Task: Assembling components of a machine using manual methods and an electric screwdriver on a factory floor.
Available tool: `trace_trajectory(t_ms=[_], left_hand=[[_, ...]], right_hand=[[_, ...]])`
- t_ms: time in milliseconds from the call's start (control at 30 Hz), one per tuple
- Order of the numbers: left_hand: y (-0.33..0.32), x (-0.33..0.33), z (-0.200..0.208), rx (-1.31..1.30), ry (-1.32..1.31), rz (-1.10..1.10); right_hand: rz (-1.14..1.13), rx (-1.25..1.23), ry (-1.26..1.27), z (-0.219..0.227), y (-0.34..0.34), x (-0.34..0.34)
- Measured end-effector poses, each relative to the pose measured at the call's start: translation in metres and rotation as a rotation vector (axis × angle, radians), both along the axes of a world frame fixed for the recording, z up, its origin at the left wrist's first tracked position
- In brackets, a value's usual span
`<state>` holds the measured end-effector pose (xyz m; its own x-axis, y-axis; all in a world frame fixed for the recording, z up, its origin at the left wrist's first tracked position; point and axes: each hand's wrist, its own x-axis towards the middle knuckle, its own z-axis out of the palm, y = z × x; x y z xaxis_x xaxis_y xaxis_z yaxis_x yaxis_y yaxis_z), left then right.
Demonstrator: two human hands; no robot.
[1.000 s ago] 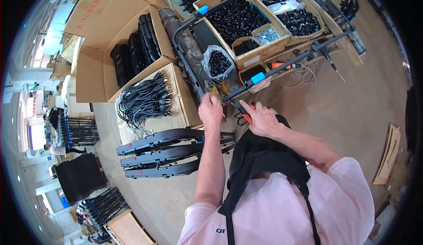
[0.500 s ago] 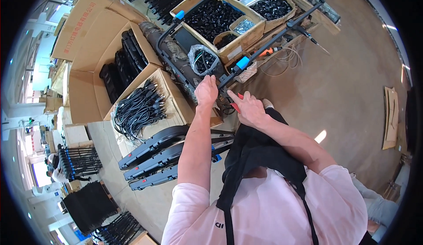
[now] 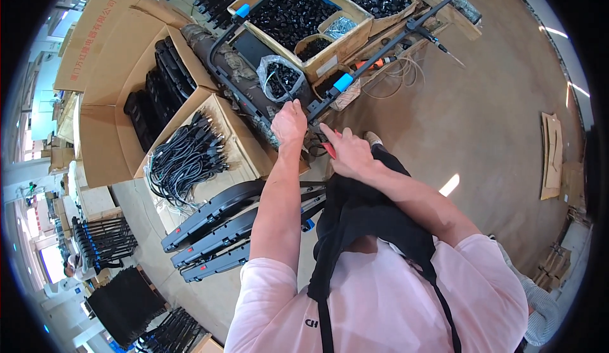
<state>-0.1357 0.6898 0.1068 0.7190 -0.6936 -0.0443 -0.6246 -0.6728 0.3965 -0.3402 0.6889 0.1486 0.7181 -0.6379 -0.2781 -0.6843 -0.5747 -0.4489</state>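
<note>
While a red-handled tool (image 3: 328, 150) is held in the curled fingers of the right hand (image 3: 350, 154), index extended, near the black frame (image 3: 382, 51), the left hand (image 3: 289, 123) is closed, fingertips together, anything pinched indiscernible.

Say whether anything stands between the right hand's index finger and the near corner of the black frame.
Nothing visible does: the right hand points its index finger toward the black frame. The red-handled tool sits beside that finger. Whether fingertip and frame touch is unclear.
</note>
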Motion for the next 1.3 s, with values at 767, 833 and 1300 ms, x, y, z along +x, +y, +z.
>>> trace_trajectory(t_ms=[767,833,1300], left_hand=[[-0.015,0.001,0.006,0.087,0.067,0.141],[-0.018,0.002,0.005,0.096,0.073,0.110],[-0.034,-0.001,0.006,0.160,0.035,0.192]], right_hand=[[0.014,0.737,0.052,-0.064,-0.076,-0.035],[-0.060,0.734,0.057,-0.090,-0.089,-0.022],[-0.385,1.024,0.038,-0.246,-0.106,0.080]])
